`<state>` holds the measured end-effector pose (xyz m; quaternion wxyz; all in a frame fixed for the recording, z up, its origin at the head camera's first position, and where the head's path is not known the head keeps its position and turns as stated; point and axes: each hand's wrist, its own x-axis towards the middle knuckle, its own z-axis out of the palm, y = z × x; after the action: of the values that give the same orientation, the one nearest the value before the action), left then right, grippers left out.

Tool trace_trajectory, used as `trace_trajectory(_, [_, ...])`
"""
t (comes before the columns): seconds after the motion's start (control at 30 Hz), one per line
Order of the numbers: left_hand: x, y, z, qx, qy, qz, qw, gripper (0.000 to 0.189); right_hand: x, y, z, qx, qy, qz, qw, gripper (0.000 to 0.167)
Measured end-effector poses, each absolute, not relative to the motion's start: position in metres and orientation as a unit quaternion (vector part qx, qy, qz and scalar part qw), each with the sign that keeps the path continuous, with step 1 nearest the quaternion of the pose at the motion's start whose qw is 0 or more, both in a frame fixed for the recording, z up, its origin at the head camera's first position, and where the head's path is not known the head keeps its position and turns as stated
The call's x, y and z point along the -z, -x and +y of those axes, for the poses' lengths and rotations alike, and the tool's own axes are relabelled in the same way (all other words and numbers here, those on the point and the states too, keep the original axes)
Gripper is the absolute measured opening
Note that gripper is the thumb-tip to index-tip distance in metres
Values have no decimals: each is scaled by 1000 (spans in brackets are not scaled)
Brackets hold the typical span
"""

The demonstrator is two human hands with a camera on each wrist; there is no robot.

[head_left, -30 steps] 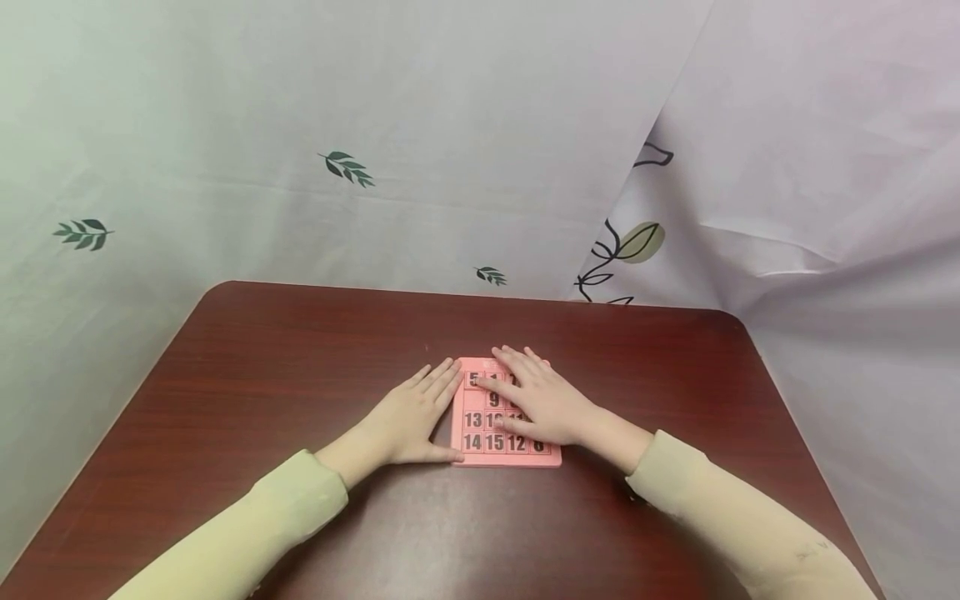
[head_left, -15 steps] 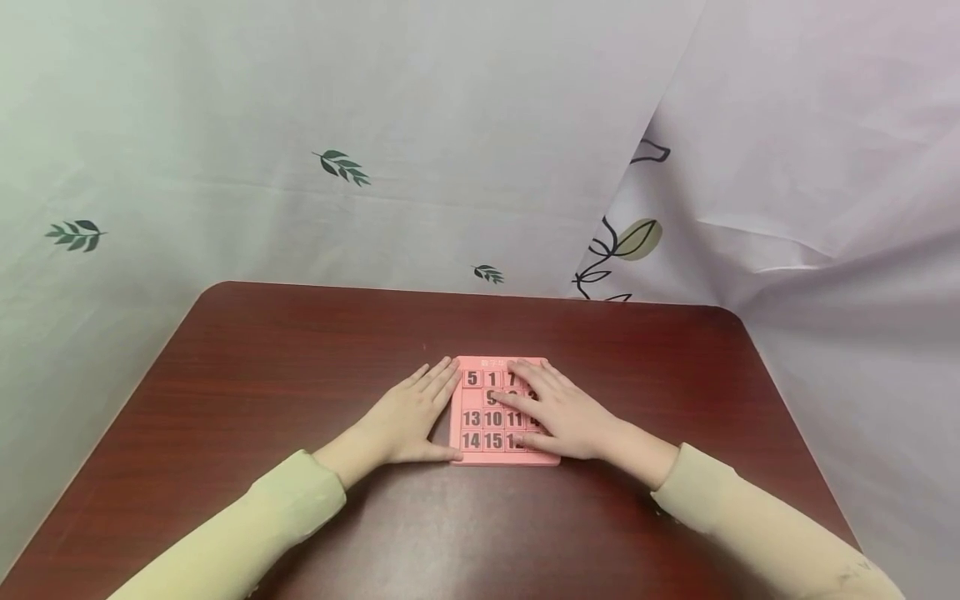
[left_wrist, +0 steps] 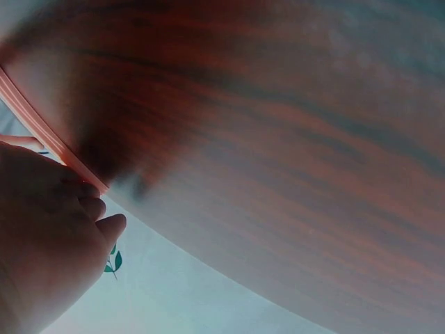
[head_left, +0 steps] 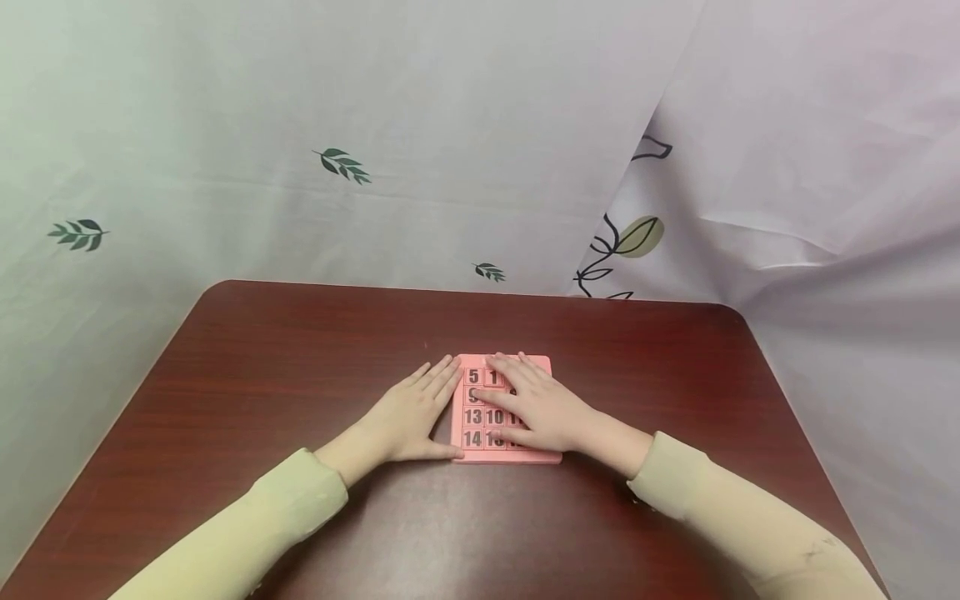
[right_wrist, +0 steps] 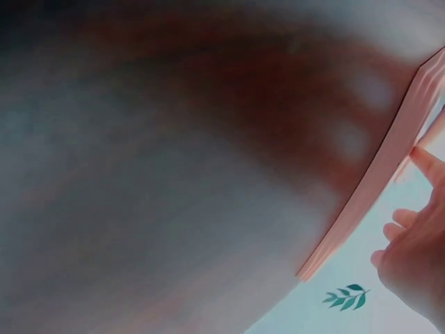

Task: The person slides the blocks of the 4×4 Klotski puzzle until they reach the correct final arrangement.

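Note:
A pink sliding number puzzle (head_left: 506, 457) lies flat on the table, its black-numbered square tiles facing up. My left hand (head_left: 411, 414) rests against its left edge, fingertips by the far left corner and thumb by the near left one. Across the right part of the board spreads my right hand (head_left: 553, 410), hiding several tiles. One of its straight fingers touches the 9 tile (head_left: 469, 392), which sits in the left column under the 5. Each wrist view catches the puzzle's side edge, with the left hand (left_wrist: 49, 229) and the right hand (right_wrist: 421, 254) beside it.
The dark red wooden table (head_left: 337, 333) has rounded far corners. Behind it hangs a pale curtain (head_left: 450, 125) printed with leaves, which also runs down both sides.
The right hand draws back to the right, then comes left over the board again. The 9 tile has slid left from the second column into the left-column gap. The left hand stays put.

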<state>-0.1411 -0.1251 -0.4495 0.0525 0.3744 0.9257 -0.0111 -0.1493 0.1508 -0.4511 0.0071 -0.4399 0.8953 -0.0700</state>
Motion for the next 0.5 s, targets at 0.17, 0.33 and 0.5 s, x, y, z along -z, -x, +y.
trace_trajectory(0.17, [451, 142, -125, 9, -374, 926, 46, 120, 449, 146, 161, 75, 424, 903, 10, 64])
trace_trajectory(0.33, [452, 142, -125, 7, -376, 925, 42, 121, 447, 140, 183, 91, 407, 909, -1, 65])
trace_trajectory(0.5, [452, 142, -125, 5, -377, 925, 45, 121, 445, 134, 199, 103, 395, 913, -5, 65])
